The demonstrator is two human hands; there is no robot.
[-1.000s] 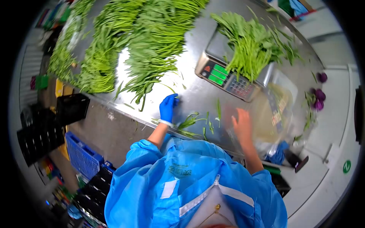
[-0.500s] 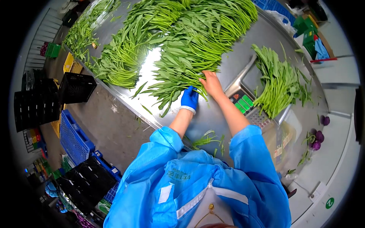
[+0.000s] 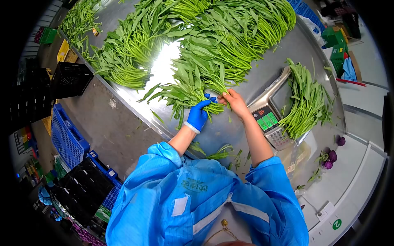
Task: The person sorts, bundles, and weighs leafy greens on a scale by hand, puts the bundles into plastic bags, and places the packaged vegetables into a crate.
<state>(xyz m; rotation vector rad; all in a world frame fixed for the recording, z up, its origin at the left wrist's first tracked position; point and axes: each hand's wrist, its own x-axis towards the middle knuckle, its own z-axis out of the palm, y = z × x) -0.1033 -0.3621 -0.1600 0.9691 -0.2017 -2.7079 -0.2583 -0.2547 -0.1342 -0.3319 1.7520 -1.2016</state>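
Note:
My left hand (image 3: 198, 116), in a blue glove, is wrapped round the stems of a small bunch of water spinach (image 3: 184, 94), whose leaves point away to the upper left. Beside it my bare right hand (image 3: 235, 102) pinches some stems of water spinach at the near edge of the big heap (image 3: 230, 49). The fingertips of the two hands are close together, just above the metal table (image 3: 230, 135). To the right stands a digital scale (image 3: 266, 119) with lit green displays, and a bunch of water spinach (image 3: 305, 102) lies across its pan.
Another row of water spinach (image 3: 127, 53) lies at the left of the table. Loose leaves (image 3: 221, 152) lie near my body. Blue crates (image 3: 69, 137) and black crates (image 3: 69, 84) stand on the floor at left. Purple vegetables (image 3: 328, 158) lie at the right.
My left hand has closed round a bunch and drawn it slightly away from the heap. My right hand has shifted a little toward me and now pinches stems. The view has turned slightly.

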